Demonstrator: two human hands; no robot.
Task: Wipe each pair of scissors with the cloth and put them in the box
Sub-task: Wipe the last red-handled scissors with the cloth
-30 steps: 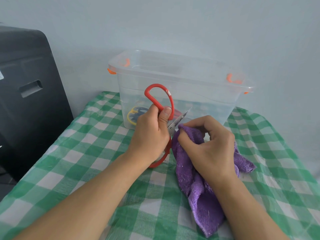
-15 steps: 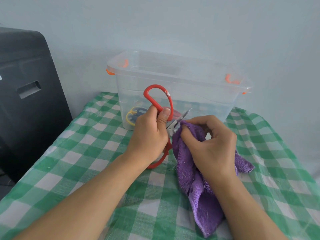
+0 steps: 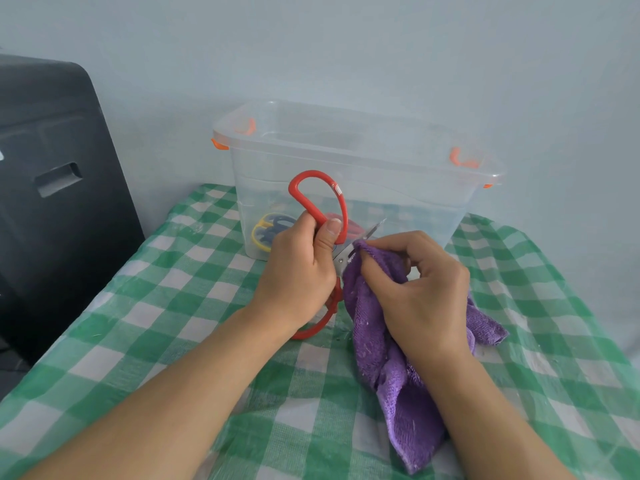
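Observation:
My left hand grips the red-handled scissors at the handles, one loop standing above the fist and the other showing below it. The blades point up and to the right. My right hand pinches the purple cloth around the blades, so only the steel tip and pivot show. The cloth hangs down onto the table. Behind stands the clear plastic box with orange latches. Inside it lie yellow-handled scissors and another red-handled pair, seen through the wall.
A green and white checked tablecloth covers the table. A black cabinet stands close at the left edge. A pale wall rises right behind the box.
My right hand has slid the cloth slightly along the blades toward the pivot. The left hand keeps the same hold.

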